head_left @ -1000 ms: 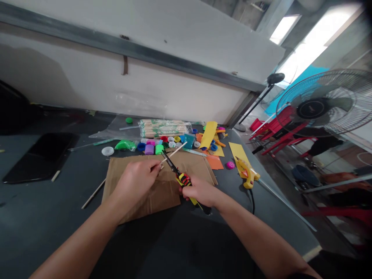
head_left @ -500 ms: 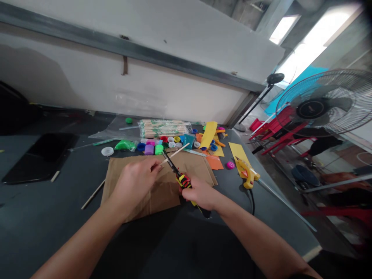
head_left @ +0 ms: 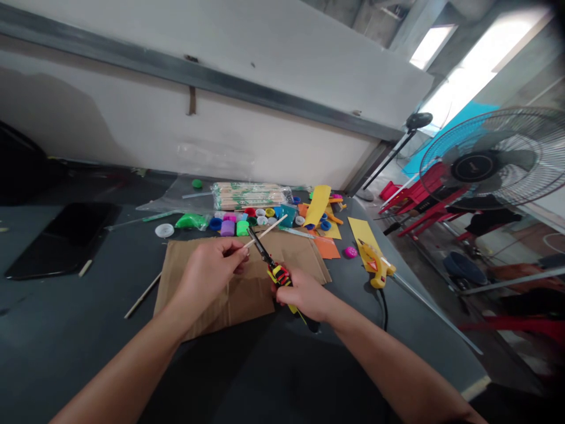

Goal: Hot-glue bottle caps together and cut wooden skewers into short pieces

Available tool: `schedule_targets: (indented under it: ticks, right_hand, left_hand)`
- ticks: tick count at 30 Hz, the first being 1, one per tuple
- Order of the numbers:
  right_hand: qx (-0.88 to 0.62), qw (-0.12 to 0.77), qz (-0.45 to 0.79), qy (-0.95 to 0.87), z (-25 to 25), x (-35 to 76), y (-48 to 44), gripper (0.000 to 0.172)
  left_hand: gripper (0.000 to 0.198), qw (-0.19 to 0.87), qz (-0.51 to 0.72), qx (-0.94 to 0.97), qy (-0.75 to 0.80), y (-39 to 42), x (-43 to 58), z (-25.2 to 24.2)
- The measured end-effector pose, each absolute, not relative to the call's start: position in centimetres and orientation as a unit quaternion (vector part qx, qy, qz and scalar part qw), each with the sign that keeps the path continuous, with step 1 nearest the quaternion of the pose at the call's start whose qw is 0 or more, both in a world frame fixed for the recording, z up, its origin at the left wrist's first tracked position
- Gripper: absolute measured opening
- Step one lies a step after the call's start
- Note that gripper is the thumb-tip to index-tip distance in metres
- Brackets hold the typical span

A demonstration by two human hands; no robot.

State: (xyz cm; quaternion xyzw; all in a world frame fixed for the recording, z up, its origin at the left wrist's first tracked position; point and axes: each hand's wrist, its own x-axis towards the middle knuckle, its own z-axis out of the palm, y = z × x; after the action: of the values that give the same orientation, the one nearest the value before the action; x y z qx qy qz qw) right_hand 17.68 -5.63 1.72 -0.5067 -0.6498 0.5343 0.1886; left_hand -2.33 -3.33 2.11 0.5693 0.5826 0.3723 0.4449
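While gripping, left hand point(head_left: 207, 277): closed on wooden skewer point(head_left: 269, 228)
Right hand point(head_left: 304, 294): closed on yellow-and-black scissors point(head_left: 280, 275) crossing it
Below: brown cardboard point(head_left: 258, 288)

Surface: dark grey tabletop point(head_left: 75, 347)
Centre: brown cardboard sheet point(head_left: 260, 300)
Left: black flat device point(head_left: 66, 241), loose wooden stick point(head_left: 142, 295)
Back: bagged bundle of wooden sticks point(head_left: 247, 195), coloured bottle caps point(head_left: 262, 220)
Right: yellow hot glue gun point(head_left: 376, 265), yellow card point(head_left: 362, 235), orange card point(head_left: 327, 248)

Cardboard sheet point(head_left: 216, 282) on table point(head_left: 88, 330), bottle caps point(head_left: 260, 219) behind — glue gun point(head_left: 375, 265) right
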Motion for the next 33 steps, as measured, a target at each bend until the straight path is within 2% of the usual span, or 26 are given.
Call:
schedule_targets:
  ticks: [6, 11, 15, 19, 26, 29, 33]
  right_hand:
    - [-0.497, 0.178, 0.572, -0.628, 1.2, 18.0, -5.2, 0.019]
    - [-0.487, 0.167, 0.615, -0.597, 1.2, 18.1, -5.1, 0.02]
    - [-0.483, 0.164, 0.603, -0.613, 1.2, 18.2, -5.2, 0.015]
    - [-0.486, 0.157, 0.57, -0.643, 1.2, 18.1, -5.3, 0.01]
    - [-0.515, 0.164, 0.558, -0.63, 1.1, 18.0, -5.5, 0.02]
    - [-0.503, 0.173, 0.569, -0.627, 0.8, 17.9, -5.5, 0.022]
    - [-0.5, 0.18, 0.599, -0.599, 1.0, 17.9, -5.4, 0.025]
  left_hand:
    - [0.023, 0.244, 0.291, 0.674, 0.633, -3.9, -2.5, 2.2]
    - [0.024, 0.152, 0.257, 0.711, 0.637, -4.3, -2.4, 1.9]
    - [0.024, 0.127, 0.244, 0.722, 0.635, -4.5, -2.3, 1.9]
    - [0.022, 0.187, 0.273, 0.699, 0.634, -4.1, -2.2, 1.7]
    - [0.022, 0.505, 0.381, 0.512, 0.582, -3.3, -1.8, 1.7]
    - [0.019, 0.523, 0.4, 0.492, 0.569, -3.3, -1.6, 2.0]
    - [0.021, 0.472, 0.399, 0.534, 0.577, -3.4, -1.7, 1.9]
